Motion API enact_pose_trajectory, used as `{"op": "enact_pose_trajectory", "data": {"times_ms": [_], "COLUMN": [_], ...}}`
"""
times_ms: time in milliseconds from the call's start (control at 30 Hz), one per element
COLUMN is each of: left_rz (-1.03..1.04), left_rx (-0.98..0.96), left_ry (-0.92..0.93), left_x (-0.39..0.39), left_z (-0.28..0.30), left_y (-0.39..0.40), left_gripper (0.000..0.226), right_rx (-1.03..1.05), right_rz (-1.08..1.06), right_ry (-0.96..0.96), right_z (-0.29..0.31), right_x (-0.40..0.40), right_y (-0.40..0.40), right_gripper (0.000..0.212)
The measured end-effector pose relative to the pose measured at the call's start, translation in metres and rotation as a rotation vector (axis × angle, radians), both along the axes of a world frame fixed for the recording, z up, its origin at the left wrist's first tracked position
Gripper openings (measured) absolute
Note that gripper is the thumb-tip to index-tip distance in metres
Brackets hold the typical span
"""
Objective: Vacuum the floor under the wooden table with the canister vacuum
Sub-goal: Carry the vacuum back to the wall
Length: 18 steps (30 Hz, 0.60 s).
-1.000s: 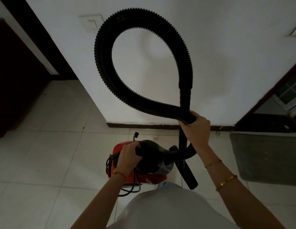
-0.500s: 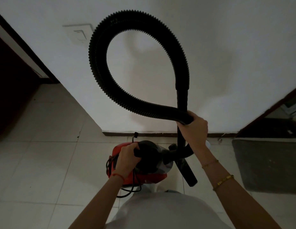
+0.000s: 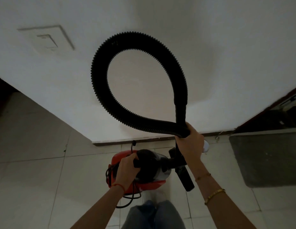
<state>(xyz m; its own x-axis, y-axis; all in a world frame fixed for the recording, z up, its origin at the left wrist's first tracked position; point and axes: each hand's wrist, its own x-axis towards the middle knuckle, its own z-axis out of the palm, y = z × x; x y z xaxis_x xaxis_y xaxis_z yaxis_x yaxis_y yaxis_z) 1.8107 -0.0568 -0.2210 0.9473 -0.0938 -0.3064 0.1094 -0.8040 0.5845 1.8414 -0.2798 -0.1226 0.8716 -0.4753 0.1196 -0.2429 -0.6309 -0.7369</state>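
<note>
A red and black canister vacuum (image 3: 149, 169) hangs above the tiled floor, carried by its black top handle in my left hand (image 3: 127, 170). My right hand (image 3: 191, 144) grips the black ribbed hose (image 3: 101, 90) where two runs of it cross, so the hose forms a big loop rising in front of the white wall. A black nozzle tube (image 3: 185, 178) points down below my right hand. A black power cord (image 3: 127, 202) dangles under the canister. No wooden table is in view.
A white wall (image 3: 226, 47) with a switch plate (image 3: 48, 40) stands close ahead, with a dark skirting at its foot. A grey mat (image 3: 266, 159) lies at the right by a dark doorway. A dark opening sits at the far left. My jeans (image 3: 154, 215) show below.
The view has tilted and drawn closer to the wall; the switch plate and hose loop sit lower and more to the right. Both hands keep their grips.
</note>
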Motion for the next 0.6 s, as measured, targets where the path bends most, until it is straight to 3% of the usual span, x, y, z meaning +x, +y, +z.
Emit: {"op": "enact_pose_trajectory", "data": {"times_ms": [333,600], "left_rz": [0.003,-0.067], "left_rx": [0.0,0.0], "left_ry": [0.076,0.106], "left_x": [0.06,0.095], "left_z": [-0.143,-0.284], "left_y": [-0.004,-0.005], "left_gripper": [0.012,0.021], "right_rx": [0.029,0.016], "right_rz": [-0.026,-0.032], "right_ry": [0.05,0.056], "right_z": [-0.158,-0.308], "right_x": [0.052,0.077], "right_y": [-0.005,-0.011], "right_gripper": [0.038,0.042]}}
